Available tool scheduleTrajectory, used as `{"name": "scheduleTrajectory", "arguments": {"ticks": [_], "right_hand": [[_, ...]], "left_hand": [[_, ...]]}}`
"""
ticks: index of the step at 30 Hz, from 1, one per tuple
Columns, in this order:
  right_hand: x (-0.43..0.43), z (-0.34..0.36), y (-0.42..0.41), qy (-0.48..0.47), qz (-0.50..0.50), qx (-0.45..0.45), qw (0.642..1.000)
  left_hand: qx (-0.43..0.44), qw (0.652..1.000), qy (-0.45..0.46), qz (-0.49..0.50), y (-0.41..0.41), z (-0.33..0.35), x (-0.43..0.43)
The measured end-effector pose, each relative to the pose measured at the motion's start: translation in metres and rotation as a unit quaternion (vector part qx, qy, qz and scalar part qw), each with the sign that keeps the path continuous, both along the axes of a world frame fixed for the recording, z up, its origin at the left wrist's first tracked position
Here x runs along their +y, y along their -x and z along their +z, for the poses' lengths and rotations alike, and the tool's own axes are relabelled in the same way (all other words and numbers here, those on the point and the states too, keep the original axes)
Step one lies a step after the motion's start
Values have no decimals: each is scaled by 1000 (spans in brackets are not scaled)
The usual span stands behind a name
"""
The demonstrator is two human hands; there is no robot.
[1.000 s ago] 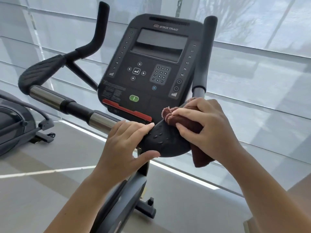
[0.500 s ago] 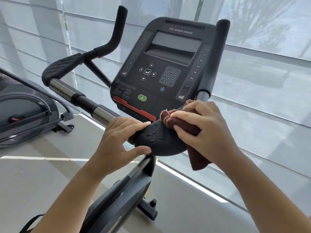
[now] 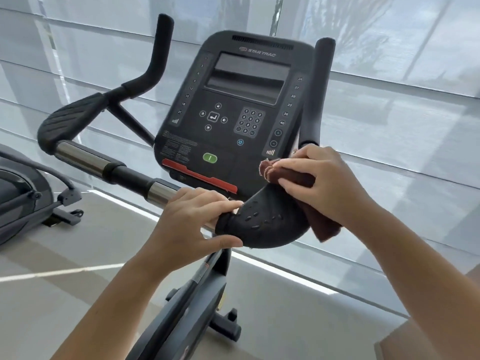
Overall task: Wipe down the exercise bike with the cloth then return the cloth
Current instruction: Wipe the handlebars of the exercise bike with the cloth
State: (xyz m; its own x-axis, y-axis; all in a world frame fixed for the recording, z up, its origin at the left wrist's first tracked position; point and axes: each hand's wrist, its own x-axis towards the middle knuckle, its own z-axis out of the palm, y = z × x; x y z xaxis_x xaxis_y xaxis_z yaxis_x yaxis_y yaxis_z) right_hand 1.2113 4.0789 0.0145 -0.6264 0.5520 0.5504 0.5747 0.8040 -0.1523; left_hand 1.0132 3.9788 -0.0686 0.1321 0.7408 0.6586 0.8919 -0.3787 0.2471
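My left hand [image 3: 187,224] is wrapped round the handlebar of the dark grey exercise bike [image 3: 192,302], fingers on top and thumb underneath, right where the shiny metal tube [image 3: 161,190] meets the curved black rubber pad [image 3: 262,224]. My right hand [image 3: 324,183] is pinching a folded dark brown terry cloth [image 3: 296,177] against the pad's far end, just below the black Star Trac console [image 3: 233,113].

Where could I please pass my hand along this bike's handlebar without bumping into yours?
The bar is bare from the left pad up to the left hand, which grips it; the left upright grip is free too. It is crowded at the right pad, where the right hand holds the cloth just under the console.
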Motion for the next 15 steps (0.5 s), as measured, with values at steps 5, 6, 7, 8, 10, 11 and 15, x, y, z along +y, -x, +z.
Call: {"name": "scheduleTrajectory", "arguments": {"ticks": [5,6,7,8,10,11,15], "right_hand": [[-64,-38,2,-63,-33,23,997],[-66,-39,3,-62,-36,25,997],[-64,-35,5,-54,-43,26,997],[-58,-28,8,-42,-63,28,997],[-40,-13,18,-25,-119,29,992],[-34,-10,23,-25,-146,28,989],[-52,-25,32,-49,-167,46,984]], "left_hand": [[-1,999,-33,-16,5,-7,2],[0,999,-37,-18,5,-7,2],[2,999,-38,-21,5,-6,2],[2,999,-36,-25,6,-6,1],[-3,999,-30,-32,8,-4,0],[-6,999,-28,-34,8,-4,-1],[-15,999,-34,-37,7,-5,-1]]}}
